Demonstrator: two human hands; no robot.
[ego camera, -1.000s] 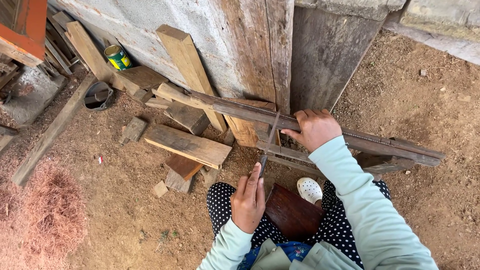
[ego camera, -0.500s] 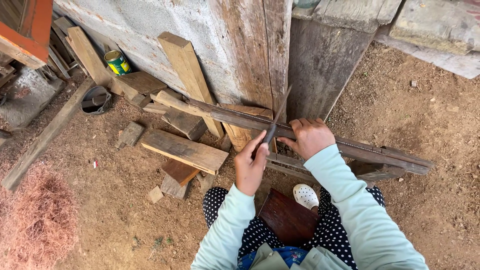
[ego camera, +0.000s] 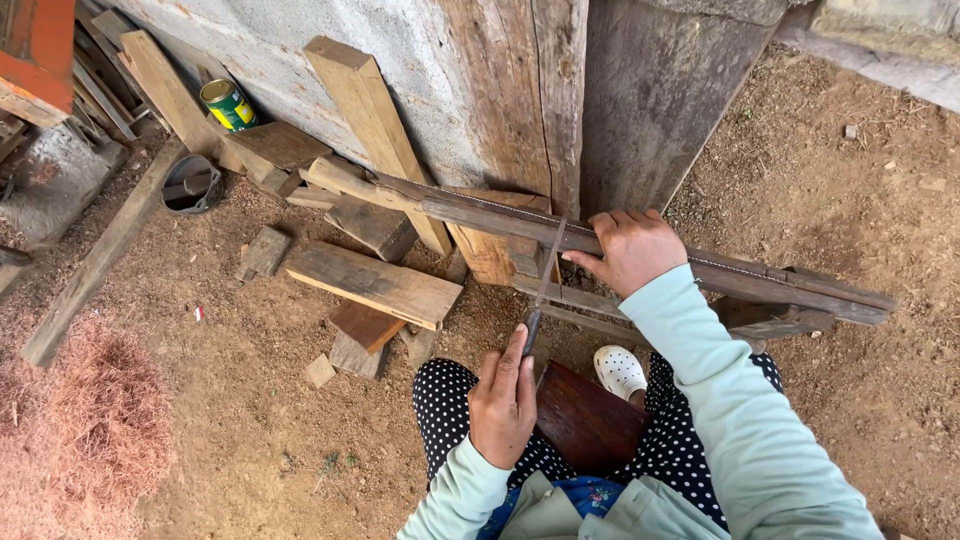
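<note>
My left hand (ego camera: pixel 505 410) is shut on the handle of a thin metal file (ego camera: pixel 546 272), which reaches forward and lies across a long toothed saw blade (ego camera: pixel 480 205) set in a long dark wooden bar (ego camera: pixel 760 280). My right hand (ego camera: pixel 630 248) presses down on that bar just right of the file, fingers curled over its far edge. The bar lies low across the ground in front of my knees. A dark brown wooden block (ego camera: pixel 585 420) sits between my legs.
Planks and offcuts (ego camera: pixel 372 283) lie on the dirt at left, and a beam (ego camera: pixel 372 120) leans on the grey wall. A green and yellow can (ego camera: pixel 228 103), a dark bowl (ego camera: pixel 190 185) and a reddish fibre pile (ego camera: pixel 80 430) are further left. My white shoe (ego camera: pixel 620 370) is under the bar.
My left hand pushed the file forward over the blade, then drew it back toward me. My right hand stayed on the bar.
</note>
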